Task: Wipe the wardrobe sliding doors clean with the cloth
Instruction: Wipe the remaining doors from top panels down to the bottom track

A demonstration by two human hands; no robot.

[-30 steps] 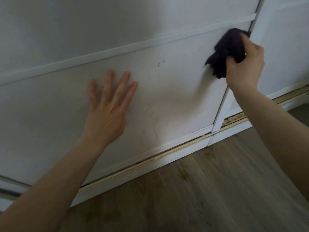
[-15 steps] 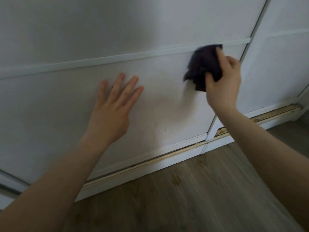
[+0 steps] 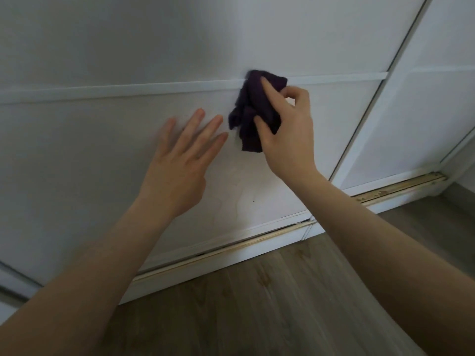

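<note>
Centre left, I have the left hand (image 3: 177, 170) flat on the white wardrobe door (image 3: 90, 140), fingers straight and spread, holding nothing. Just right of it, the right hand (image 3: 288, 134) presses a bunched dark cloth (image 3: 253, 109), gripped in curled fingers, against the door's raised strip (image 3: 128, 89). I judge wiping is under way, and next the cloth should cover the faint marks (image 3: 253, 200) lower down; the doors' tops are cut off above the frame.
</note>
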